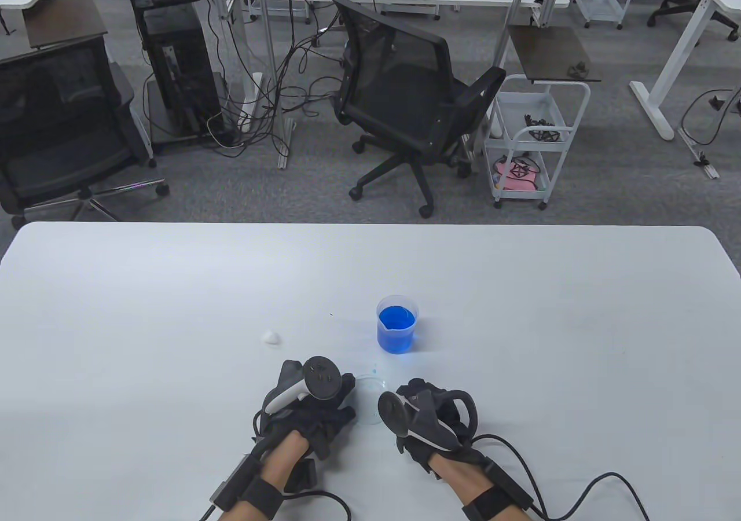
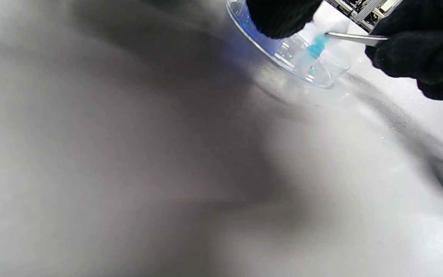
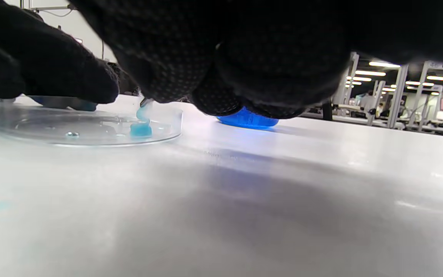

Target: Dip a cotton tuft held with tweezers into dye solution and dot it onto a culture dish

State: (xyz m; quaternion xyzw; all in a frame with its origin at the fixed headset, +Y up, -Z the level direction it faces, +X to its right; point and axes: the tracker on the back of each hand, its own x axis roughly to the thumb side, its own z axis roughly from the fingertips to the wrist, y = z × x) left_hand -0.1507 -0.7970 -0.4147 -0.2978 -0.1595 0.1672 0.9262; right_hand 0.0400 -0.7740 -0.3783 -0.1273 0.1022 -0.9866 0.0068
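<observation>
Near the middle of the worktop's (image 1: 173, 289) near edge, a clear, shallow culture dish (image 1: 368, 406) lies flat between the two gloved hands. The left hand (image 1: 312, 411) rests its fingertips (image 3: 71, 82) on the dish's left rim; its fingers are curled downward, pinching nothing that can be made out. The right hand (image 1: 425, 422) pinches a pair of metal tweezers (image 2: 354, 37), whose tips hold a blue-stained cotton tuft (image 3: 141, 125). In the right wrist view the tuft touches the floor of the dish, close to the rim on the right hand's side, with a small clear droplet (image 3: 71, 134) lying elsewhere on the dish floor. In the left wrist view the tweezers reach in from the right, over the dish rim, and the tuft hangs down from their tips.

Just beyond the dish, towards the far edge of the worktop and slightly right, stands a small clear beaker (image 1: 396, 324) of blue dye solution, apart from both hands. A loose white cotton tuft (image 1: 271, 337) lies on the worktop to the left of the beaker, beyond the left hand.
</observation>
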